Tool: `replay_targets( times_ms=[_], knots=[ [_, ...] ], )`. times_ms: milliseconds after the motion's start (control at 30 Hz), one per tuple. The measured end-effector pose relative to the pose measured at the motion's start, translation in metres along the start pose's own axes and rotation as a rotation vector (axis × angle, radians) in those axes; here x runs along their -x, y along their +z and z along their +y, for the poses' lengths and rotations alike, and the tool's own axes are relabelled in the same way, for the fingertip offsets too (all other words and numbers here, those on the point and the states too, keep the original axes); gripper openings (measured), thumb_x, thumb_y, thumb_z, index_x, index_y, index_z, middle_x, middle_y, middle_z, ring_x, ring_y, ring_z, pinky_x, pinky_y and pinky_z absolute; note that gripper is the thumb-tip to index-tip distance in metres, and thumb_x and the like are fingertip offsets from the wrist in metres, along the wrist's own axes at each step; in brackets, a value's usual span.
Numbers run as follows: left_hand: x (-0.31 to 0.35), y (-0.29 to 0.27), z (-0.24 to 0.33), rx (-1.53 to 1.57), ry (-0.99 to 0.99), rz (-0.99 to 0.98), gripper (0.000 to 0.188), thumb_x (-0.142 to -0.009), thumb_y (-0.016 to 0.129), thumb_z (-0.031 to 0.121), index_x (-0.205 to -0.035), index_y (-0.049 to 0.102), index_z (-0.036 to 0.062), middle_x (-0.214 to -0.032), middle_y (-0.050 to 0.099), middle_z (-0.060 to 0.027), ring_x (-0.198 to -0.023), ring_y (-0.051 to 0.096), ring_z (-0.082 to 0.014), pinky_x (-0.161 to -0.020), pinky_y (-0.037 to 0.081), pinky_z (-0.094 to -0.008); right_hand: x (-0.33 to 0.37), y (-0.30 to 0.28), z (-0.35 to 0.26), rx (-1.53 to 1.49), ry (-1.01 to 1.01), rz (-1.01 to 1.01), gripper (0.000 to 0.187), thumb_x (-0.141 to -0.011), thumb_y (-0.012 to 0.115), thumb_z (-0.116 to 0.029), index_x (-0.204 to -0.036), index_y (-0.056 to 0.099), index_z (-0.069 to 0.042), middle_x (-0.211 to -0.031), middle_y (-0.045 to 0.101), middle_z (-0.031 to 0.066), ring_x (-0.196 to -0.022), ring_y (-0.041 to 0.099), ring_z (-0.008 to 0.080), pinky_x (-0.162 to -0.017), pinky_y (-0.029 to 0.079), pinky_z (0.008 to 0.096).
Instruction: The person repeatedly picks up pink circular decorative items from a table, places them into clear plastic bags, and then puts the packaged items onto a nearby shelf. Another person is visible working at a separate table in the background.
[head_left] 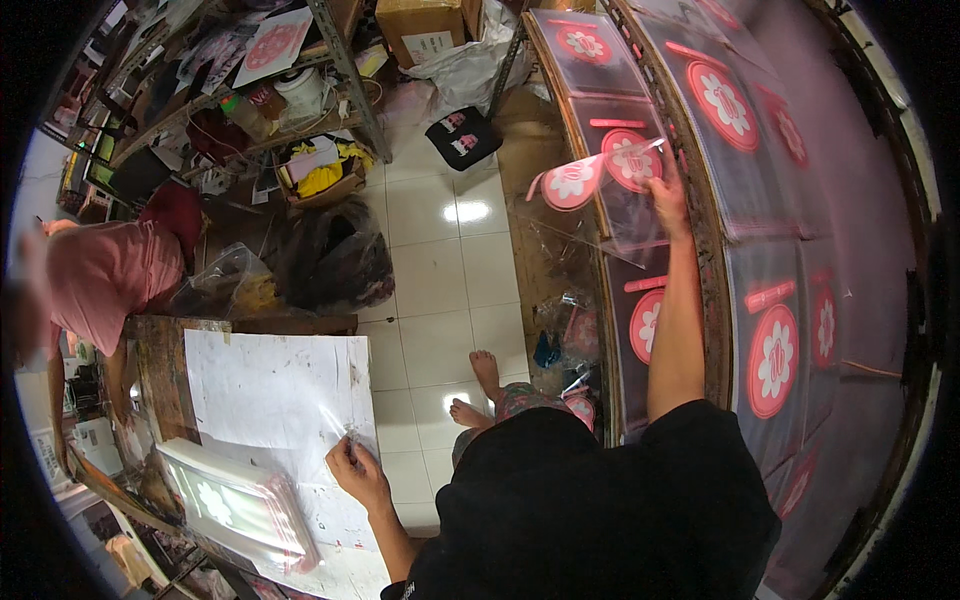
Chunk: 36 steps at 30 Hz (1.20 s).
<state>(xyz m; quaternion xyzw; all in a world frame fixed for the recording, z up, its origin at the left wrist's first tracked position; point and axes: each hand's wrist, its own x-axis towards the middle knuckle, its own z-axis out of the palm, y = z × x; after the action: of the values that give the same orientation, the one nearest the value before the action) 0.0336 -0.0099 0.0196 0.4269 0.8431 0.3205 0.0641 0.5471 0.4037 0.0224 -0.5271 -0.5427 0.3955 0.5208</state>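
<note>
My right hand (668, 195) reaches out to the shelf on the right, its fingers closed on the edge of a clear plastic sheet (597, 222). That sheet bears a pink round print with a white flower and hangs tilted over the shelf edge. Under and around it lie more printed clear sheets (625, 112) in rows. My left hand (360, 478) is over the white board (270, 375) on the table at the left, fingers curled together; what they pinch, if anything, I cannot make out. Beside it rests a stack of clear printed sheets (235, 505), glossy with glare.
A second rack with printed sheets (770, 350) stands farther right. Another person (120, 270) in a pink shirt bends at the far left. Black plastic bags (335, 255), a carton with yellow cloth (325, 170) and a black cloth item (463, 138) lie on the tiled floor (430, 270).
</note>
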Motion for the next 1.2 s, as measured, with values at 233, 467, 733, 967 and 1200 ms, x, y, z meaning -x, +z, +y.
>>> replay_targets(
  times_ms=[233, 467, 733, 967, 1200],
  knots=[
    [-0.002, 0.016, -0.008, -0.057, -0.084, 0.069, 0.015, -0.091, 0.059, 0.008, -0.100, 0.059, -0.0039, -0.087, 0.053, -0.0113, -0.072, 0.047, -0.0209, -0.064, 0.041, -0.0324, 0.049, 0.009, -0.015, 0.138, 0.008, 0.015, 0.054, -0.090, 0.042, 0.006, -0.143, 0.047, -0.007, -0.128, 0.062, 0.0104, -0.093, 0.068, 0.0137, -0.077, 0.051, 0.0231],
    [-0.004, 0.017, -0.019, -0.075, -0.071, 0.044, 0.018, -0.092, 0.059, 0.013, -0.101, 0.059, -0.0028, -0.090, 0.055, -0.0112, -0.077, 0.051, -0.0217, -0.068, 0.044, -0.0323, 0.055, 0.088, -0.071, 0.261, 0.118, -0.341, 0.061, -0.079, 0.047, 0.010, -0.137, 0.054, -0.007, -0.139, 0.056, 0.0135, -0.106, 0.067, 0.0225, -0.093, 0.050, 0.0310],
    [-0.006, 0.015, -0.006, -0.054, -0.103, 0.036, 0.019, -0.092, 0.059, 0.014, -0.101, 0.058, -0.0032, -0.093, 0.057, -0.0142, -0.084, 0.055, -0.0272, -0.076, 0.046, -0.0360, 0.029, 0.127, -0.081, 0.508, -0.122, -0.660, 0.064, -0.076, 0.050, 0.013, -0.137, 0.054, -0.007, -0.137, 0.058, 0.0130, -0.106, 0.063, 0.0161, -0.084, 0.050, 0.0282],
    [-0.005, 0.015, -0.002, -0.092, -0.098, 0.037, 0.018, -0.091, 0.058, 0.011, -0.101, 0.058, -0.0039, -0.093, 0.057, -0.0155, -0.085, 0.055, -0.0286, -0.078, 0.046, -0.0367, -0.007, 0.078, -0.066, 0.452, -0.158, -0.438, 0.061, -0.078, 0.062, 0.010, -0.135, 0.055, -0.008, -0.144, 0.051, 0.0114, -0.133, 0.049, 0.0246, -0.106, 0.043, 0.0367],
    [-0.008, 0.018, -0.011, -0.116, -0.040, 0.069, 0.016, -0.090, 0.059, 0.010, -0.099, 0.059, -0.0023, -0.087, 0.055, -0.0122, -0.074, 0.051, -0.0239, -0.064, 0.042, -0.0344, -0.003, -0.064, 0.074, 0.339, 0.092, 0.038, 0.030, -0.096, 0.050, -0.012, -0.120, 0.067, -0.005, -0.120, 0.068, 0.0056, -0.115, 0.059, 0.0156, -0.095, 0.047, 0.0322]
  ],
)
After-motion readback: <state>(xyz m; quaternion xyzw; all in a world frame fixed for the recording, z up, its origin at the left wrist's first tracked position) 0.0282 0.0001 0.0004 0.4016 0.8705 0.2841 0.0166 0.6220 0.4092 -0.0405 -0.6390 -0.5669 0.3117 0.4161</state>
